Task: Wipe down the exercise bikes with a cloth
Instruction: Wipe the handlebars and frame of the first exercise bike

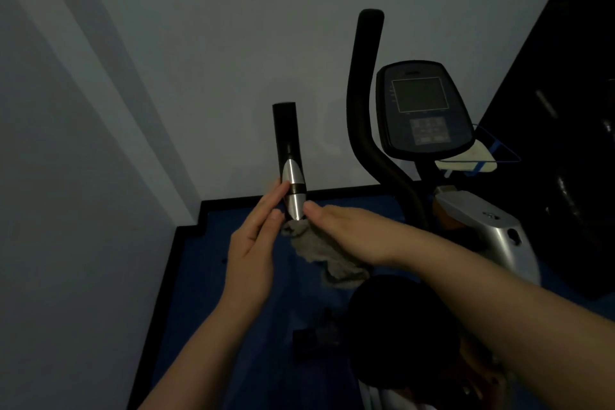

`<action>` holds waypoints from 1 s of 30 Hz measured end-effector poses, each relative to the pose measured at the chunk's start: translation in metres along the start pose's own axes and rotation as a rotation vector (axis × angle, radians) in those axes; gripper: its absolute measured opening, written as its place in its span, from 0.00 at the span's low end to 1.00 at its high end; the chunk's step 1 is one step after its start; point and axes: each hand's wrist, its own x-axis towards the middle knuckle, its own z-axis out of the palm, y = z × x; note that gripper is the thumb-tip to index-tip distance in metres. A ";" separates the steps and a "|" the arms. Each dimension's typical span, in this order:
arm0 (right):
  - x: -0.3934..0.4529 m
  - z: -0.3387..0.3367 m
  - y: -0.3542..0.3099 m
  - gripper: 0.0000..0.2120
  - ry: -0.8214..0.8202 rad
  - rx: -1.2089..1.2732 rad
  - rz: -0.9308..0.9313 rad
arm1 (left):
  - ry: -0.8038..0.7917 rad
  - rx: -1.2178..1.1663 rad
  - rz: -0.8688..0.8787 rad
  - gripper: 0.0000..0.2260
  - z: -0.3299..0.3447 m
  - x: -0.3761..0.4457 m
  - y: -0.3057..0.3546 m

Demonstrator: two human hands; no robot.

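Clearly the handlebar grip point(289, 156) is being wiped: the right hand point(352, 230) presses the grey cloth point(319, 253) round its lower end, while the left hand point(256, 240) steadies it with straight fingers. Next, I judge, slide the cloth upward.

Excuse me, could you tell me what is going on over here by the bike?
A person is wiping an exercise bike's handlebar grip in a dim room. The right hand holds a grey cloth at the grip's lower silver section, while the left hand rests flat-fingered against its other side. The console and the curved handlebar stand to the right, untouched.
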 end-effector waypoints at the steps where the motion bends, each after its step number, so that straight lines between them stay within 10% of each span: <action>1: 0.005 0.006 -0.001 0.32 0.051 -0.204 -0.043 | 0.019 -0.008 -0.001 0.18 0.001 0.000 0.000; 8: -0.017 -0.024 0.016 0.20 -0.141 -0.639 -0.159 | 0.097 0.048 -0.002 0.17 0.008 -0.004 -0.002; 30: 0.002 -0.013 0.011 0.13 -0.101 -0.419 -0.227 | 0.131 0.213 0.103 0.16 0.016 0.008 -0.002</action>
